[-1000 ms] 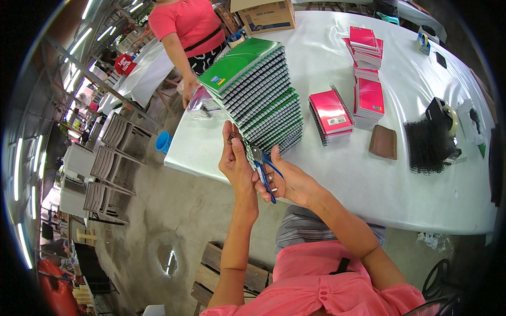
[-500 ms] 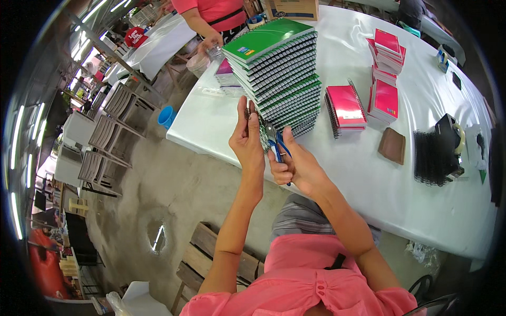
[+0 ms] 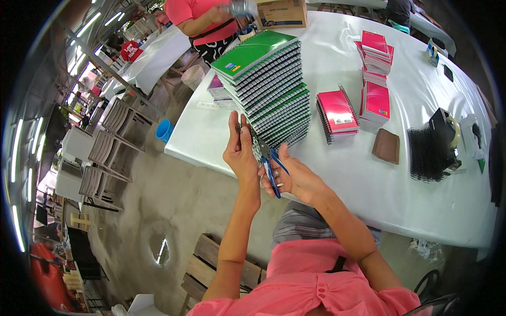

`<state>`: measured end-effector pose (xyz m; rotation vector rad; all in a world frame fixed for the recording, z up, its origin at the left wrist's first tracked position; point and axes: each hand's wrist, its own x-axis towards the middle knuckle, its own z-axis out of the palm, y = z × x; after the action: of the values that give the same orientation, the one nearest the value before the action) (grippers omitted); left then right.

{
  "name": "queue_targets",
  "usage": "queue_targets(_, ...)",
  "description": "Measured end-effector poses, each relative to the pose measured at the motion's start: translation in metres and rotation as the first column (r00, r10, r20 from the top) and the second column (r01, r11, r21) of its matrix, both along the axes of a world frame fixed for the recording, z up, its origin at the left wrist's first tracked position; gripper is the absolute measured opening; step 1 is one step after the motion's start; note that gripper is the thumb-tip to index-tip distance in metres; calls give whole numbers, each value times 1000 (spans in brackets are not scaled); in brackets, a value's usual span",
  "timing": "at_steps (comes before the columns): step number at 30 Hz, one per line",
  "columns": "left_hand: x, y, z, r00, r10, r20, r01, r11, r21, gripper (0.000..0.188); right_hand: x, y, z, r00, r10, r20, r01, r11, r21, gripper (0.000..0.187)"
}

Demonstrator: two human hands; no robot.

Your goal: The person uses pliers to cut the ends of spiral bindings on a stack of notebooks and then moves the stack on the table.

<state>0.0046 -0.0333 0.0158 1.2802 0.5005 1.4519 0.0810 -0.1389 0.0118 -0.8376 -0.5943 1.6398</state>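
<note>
My left hand (image 3: 241, 158) is in front of the tabletop's near edge, toward its left corner, thumb and fingers pinching a small dark coil (image 3: 239, 128); my fingers cover much of it, so I cannot tell what it joins; my right hand (image 3: 298, 181) curls around the blue handles of 1 pair of pliers (image 3: 268, 167), whose metal nose points up toward my left hand; the handles stand apart, and I cannot tell whether the tips grip anything.

Just beyond my hands, at the left end of the tabletop (image 3: 337, 203), rises a tall stack of green spiral notebooks (image 3: 261, 79); to its right lie a short pile of pink spiral notebooks (image 3: 338, 109) and, farther right, a staggered row of pink books (image 3: 375, 100); a brown wallet-like thing (image 3: 386, 146) lies nearer the near edge; black coils (image 3: 421, 158) bunch toward the right edge, against a black box-like holder (image 3: 441, 131); a cardboard box (image 3: 284, 14) is at the far edge; beside it, 1 co-worker (image 3: 203, 18) in pink raises a clear object.
</note>
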Motion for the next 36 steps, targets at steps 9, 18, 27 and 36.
queue_targets(9,-1,-6,3,989,109,-100,-110,994,-3,39,0,8,-5,998,-1,-56,2,1000,16,79)
queue_targets(18,-3,-15,6,980,57,-190,-62,998,-19,40,1,12,-9,978,5,-210,-19,998,-62,70)
queue_targets(27,-1,-8,-3,996,63,-66,-66,997,-43,40,-7,-3,-4,998,-57,5,57,998,20,73)
queue_targets(36,-4,-11,3,988,64,-138,-73,995,-63,40,-1,3,-11,996,10,-83,-13,999,-35,75)
